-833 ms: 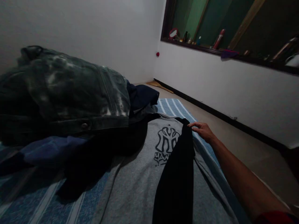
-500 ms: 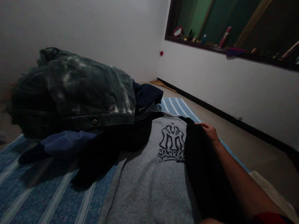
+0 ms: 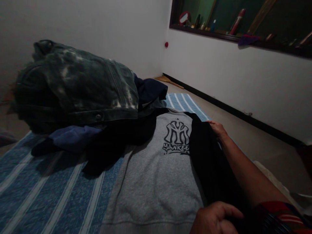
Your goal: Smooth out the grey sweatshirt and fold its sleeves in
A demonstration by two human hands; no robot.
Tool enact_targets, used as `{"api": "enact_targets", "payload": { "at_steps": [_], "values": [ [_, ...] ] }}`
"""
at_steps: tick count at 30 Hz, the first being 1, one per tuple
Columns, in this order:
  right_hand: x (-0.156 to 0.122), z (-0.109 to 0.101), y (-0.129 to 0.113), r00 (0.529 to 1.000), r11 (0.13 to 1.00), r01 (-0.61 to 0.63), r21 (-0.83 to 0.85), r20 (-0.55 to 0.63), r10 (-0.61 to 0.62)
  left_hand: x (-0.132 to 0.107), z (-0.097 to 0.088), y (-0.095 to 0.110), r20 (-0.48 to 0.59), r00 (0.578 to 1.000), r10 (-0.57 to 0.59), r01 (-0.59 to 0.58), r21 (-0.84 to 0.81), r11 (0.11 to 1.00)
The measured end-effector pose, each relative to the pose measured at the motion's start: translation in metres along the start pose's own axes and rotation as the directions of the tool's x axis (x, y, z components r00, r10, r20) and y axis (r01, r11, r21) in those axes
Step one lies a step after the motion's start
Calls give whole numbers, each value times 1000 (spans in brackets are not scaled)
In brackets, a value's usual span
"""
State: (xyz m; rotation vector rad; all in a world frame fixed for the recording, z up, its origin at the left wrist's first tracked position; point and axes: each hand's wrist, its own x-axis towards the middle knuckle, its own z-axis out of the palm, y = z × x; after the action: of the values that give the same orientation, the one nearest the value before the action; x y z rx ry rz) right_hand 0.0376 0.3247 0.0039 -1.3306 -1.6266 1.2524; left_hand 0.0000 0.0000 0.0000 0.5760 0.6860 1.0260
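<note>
A grey sweatshirt [image 3: 156,182] with black sleeves and a dark "Yankee" print lies spread, front up, with its neckline away from me. At the upper part of its right-hand black sleeve, my right hand [image 3: 219,130] is closed on the fabric near the shoulder. My left hand [image 3: 214,219] is low in the view, its fingers curled at the lower part of that same sleeve beside the hem. Part of this hand is cut off by the bottom edge. The other black sleeve stretches left, beside the clothes pile.
A heap of clothes, topped by a dark mottled denim garment [image 3: 80,87], stands at left on a blue striped sheet [image 3: 56,191]. A broom [image 3: 168,81] lies by the far corner. Small bottles and a round mirror [image 3: 184,18] line the window ledge.
My left hand has come further into view at the bottom, onto the sleeve. My right hand keeps its hold near the shoulder. The view has tipped slightly downward.
</note>
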Motion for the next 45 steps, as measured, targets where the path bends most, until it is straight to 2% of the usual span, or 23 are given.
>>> {"api": "enact_targets", "payload": {
  "at_steps": [4,6,7,8,9,11,12,13,15,17,18,20,22,24,26,29,33,37,40,42,43,44,45],
  "values": [
    [-12,-8,-2,992,992,-123,-15,38,123,-2,1,-13,183,983,-20,5,81,997],
    [-22,-14,-3,986,987,-156,-41,59,159,-9,-5,-17,191,981,18,-59,214,975],
    [-28,-18,-3,983,984,-166,-58,65,169,-14,-9,-17,169,983,66,-121,345,931],
    [-34,-21,-3,982,983,-169,-76,68,174,-21,-13,-15,141,979,148,-200,512,835],
    [-42,-24,-2,982,981,-166,-95,72,173,-29,-18,-12,129,958,255,-272,685,675],
    [-59,-28,1,985,981,-144,-127,82,155,-46,-29,-1,185,862,473,-334,908,254],
    [-68,-29,4,986,982,-128,-137,88,141,-54,-35,6,222,806,548,-316,945,82],
    [-78,-30,7,988,983,-112,-142,92,126,-60,-41,13,252,757,602,-282,958,-47],
    [-95,-29,13,990,986,-91,-137,92,104,-69,-56,28,274,701,659,-178,961,-211],
    [-108,-27,20,991,990,-92,-110,91,102,-72,-73,40,232,708,667,-14,949,-315],
    [-112,-26,23,990,991,-101,-91,92,109,-72,-82,44,173,734,657,87,935,-343],
    [-118,-26,27,986,990,-130,-46,96,134,-70,-99,51,-26,784,620,300,890,-343],
    [-121,-30,29,983,987,-163,8,87,162,-69,-112,54,-248,797,550,468,830,-304],
    [-122,-36,30,981,981,-186,58,60,183,-70,-118,57,-386,788,479,556,781,-285],
    [-122,-43,33,977,972,-211,104,28,209,-72,-117,62,-445,794,414,577,766,-285],
    [-123,-51,38,962,940,-267,210,9,271,-73,-113,71,-466,811,354,567,776,-276],
    [-125,-55,46,953,918,-282,280,-26,301,-69,-119,77,-395,823,409,537,775,-332],
    [-122,-55,45,970,976,-213,44,-113,217,-66,-134,72,-341,851,400,494,778,-388],
    [-128,-56,37,970,978,-178,-109,-188,156,-67,-137,72,-337,858,388,485,779,-397],
    [-148,-53,28,978,953,-43,-300,-209,-21,-68,-135,74,-351,862,366,485,782,-392],
    [-164,-47,23,968,886,103,-452,-158,-193,-68,-134,75,-358,863,356,485,783,-390],
    [-184,-39,19,929,767,274,-580,-46,-367,-68,-133,76,-362,864,351,486,783,-389],
    [-207,-28,15,872,660,429,-617,92,-481,-68,-133,76,-363,863,351,487,782,-388]
  ]
}}
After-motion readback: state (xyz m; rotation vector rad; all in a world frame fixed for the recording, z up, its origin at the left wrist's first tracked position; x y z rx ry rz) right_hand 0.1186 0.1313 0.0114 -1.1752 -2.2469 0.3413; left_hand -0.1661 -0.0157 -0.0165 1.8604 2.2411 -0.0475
